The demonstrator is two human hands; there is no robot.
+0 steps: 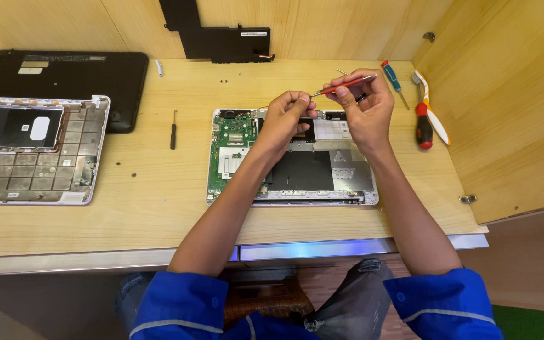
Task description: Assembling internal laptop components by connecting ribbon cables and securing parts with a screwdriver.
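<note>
Head view. The right hand (366,104) pinches a slim red-handled screwdriver (342,86) between thumb and fingers, holding it nearly level above the far edge of an opened laptop base (292,157). The left hand (288,116), fingers curled together, meets the metal tip of the tool just left of the right hand; whether it grips something small there cannot be told. Directly beneath both hands lies the laptop base, its green circuit board (234,135) under and left of the left wrist, a dark panel (300,170) toward the person. Right of the right hand, on the tabletop (158,195), lie a blue-handled screwdriver (393,75), a red-and-black screwdriver (423,124) and a white-and-orange toothbrush (432,104). Left of the left hand lies a small black screwdriver (173,129); well beyond it, a stripped keyboard frame (33,151) rests partly on a black laptop cover (70,75). Beyond the hands, a black L-shaped part (215,38) leans against the wooden wall.
</note>
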